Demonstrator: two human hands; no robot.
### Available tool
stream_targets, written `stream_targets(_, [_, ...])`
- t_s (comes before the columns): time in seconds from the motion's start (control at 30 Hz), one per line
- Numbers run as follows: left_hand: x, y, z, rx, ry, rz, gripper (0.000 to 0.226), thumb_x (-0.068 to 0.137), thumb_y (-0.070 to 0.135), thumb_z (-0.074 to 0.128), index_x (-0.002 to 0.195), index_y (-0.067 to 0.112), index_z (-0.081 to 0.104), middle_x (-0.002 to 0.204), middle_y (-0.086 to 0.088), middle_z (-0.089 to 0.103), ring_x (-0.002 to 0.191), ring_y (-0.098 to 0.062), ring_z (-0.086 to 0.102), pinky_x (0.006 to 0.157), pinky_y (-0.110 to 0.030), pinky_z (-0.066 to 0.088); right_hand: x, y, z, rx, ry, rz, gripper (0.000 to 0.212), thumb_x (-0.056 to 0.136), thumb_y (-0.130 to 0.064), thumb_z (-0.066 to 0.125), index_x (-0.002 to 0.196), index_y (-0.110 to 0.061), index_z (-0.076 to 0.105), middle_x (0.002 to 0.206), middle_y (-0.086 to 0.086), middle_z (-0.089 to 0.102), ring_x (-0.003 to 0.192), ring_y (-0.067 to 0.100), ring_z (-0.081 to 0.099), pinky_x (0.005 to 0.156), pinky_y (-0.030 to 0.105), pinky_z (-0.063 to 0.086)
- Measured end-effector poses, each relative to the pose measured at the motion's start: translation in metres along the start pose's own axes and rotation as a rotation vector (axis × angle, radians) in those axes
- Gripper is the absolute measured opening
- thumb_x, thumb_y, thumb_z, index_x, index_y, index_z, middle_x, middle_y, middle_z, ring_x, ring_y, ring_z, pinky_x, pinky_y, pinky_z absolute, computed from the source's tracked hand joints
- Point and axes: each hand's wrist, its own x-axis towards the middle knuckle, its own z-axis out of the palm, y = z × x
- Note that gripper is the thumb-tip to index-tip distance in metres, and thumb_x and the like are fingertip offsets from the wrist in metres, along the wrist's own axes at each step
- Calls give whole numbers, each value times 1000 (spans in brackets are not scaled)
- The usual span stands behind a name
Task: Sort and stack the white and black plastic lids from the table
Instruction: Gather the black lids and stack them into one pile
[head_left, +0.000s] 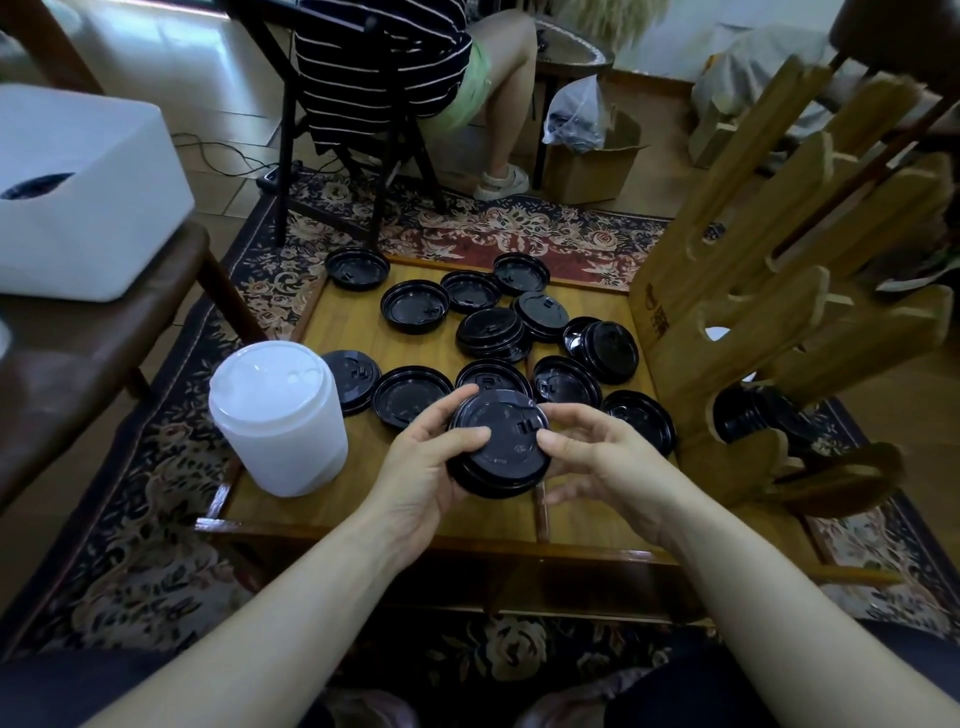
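Both bare forearms reach forward from the near edge of the counter and meet over its near middle. The left hand is palm up, its thumb lying on top and its fingers curled around the far side of what it holds. The right hand pinches from the other side, thumb and fingers bent.

Dim, soft indoor light; sharp centre, edges bent by wide-angle distortion.

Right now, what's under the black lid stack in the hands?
Under the black lid stack: left hand fingers cupping it, right hand at its edge, bare wooden table below. The stack's underside is hidden.
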Motion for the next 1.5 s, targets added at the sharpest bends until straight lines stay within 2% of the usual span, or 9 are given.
stream_targets(0.13, [1,0,0,0,-18,-13,49,89,-5,57,132,18,61,117,-7,74,94,-22,73,75,-36,62,2,1,-1,-6,9,1,35,91,-9,65,126,-11,58,102,16,69,74,19,68,55,30,57])
stream_targets(0.4, [-1,-3,0,150,-75,-1,47,96,0,53,135,27,55,126,-3,69,110,-21,68,86,-38,59,2,5,-4,-10,29,-30,39,91,-9,65,129,-12,57,108,20,68,86,25,68,62,30,59])
stream_targets(0.57, [-1,-6,-1,237,-102,-19,51,98,10,54,144,29,44,135,-1,62,115,-22,67,91,-49,58,1,6,-7,-4,27,-43,36,91,-11,65,127,-14,59,106,17,69,83,22,69,62,29,58])
stream_targets(0.73, [-4,-5,-1,306,-101,35,65,82,29,63,144,28,46,132,3,64,112,-17,68,92,-55,56,1,7,-9,4,29,-46,32,91,-6,64,123,-14,61,97,13,68,80,20,71,61,28,57])
stream_targets(0.9, [-2,-8,-5,286,-94,10,54,85,17,66,137,28,56,128,2,67,112,-23,69,90,-53,58,1,8,-11,-18,17,-31,30,92,-3,62,120,-14,62,98,16,67,79,22,69,59,28,57])
stream_targets(1.1, [0,-7,-8,319,-95,-9,38,78,20,70,116,25,72,113,0,75,107,-21,70,87,-37,58,-1,9,-13,-117,-87,-5,30,92,2,60,117,-15,65,90,12,66,70,14,67,58,26,53])
stream_targets(1.23, [0,-7,-9,324,-83,11,43,77,23,73,120,26,70,118,-1,74,113,-23,68,95,-42,56,2,10,-13,-136,-63,-57,31,92,0,62,118,-17,65,82,6,67,69,12,67,59,26,53])
stream_targets(1.33, [0,-6,-10,350,-187,-74,61,75,14,82,129,33,63,124,8,71,114,-18,68,94,-46,56,2,10,-17,-140,-58,-99,30,92,-3,62,119,-15,64,85,6,70,70,12,67,60,26,54])
stream_targets(1.5, [-2,-7,-6,336,-143,-43,70,76,-10,74,127,35,62,118,9,73,106,-13,71,75,-31,60,9,16,-21,-175,7,-116,21,94,-15,62,115,-18,66,100,9,72,86,18,70,67,32,57])
